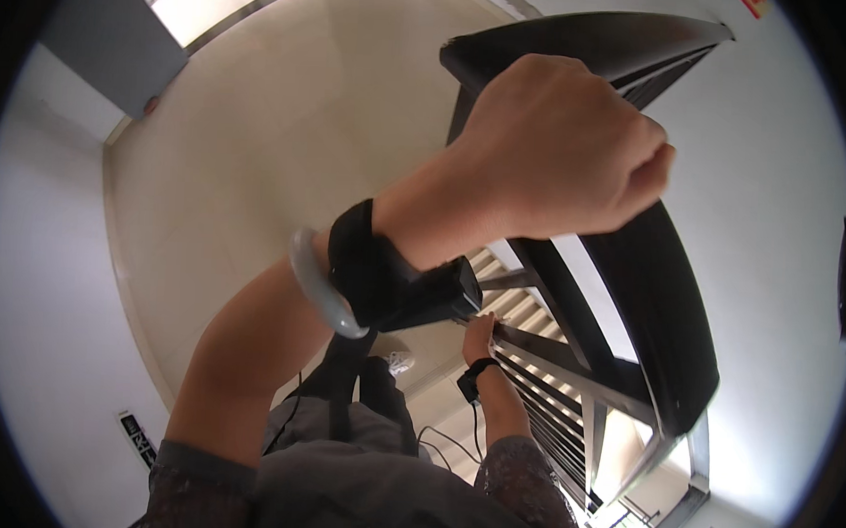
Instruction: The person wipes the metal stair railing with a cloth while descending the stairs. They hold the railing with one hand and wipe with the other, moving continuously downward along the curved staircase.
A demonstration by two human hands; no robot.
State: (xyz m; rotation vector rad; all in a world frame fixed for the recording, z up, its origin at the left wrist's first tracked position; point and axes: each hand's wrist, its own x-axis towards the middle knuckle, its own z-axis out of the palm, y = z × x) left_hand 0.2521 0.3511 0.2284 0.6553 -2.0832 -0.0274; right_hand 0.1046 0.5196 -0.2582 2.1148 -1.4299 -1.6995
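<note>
My left hand (562, 150) is closed in a fist, back of the hand up, in front of the dark handrail (666, 289) of a stair railing. Its palm side is hidden, and no object shows in it. Around that wrist are a black strap with a box-shaped device (422, 292) and a pale bangle (319, 288). Lower down, my right hand (478, 339) reaches to a lower rail (547, 347) of the same railing. Its fingers are small and partly hidden, so their grip is unclear. A black wrist device (473, 379) with a cable sits on the right wrist.
Light stair steps (527, 304) descend behind the railing bars (551, 418). Pale floor tiles (281, 116) extend left to a white wall (48, 248) and a grey panel (121, 38). A loose cable (451, 435) hangs near my legs. A white shoe (399, 363) stands below.
</note>
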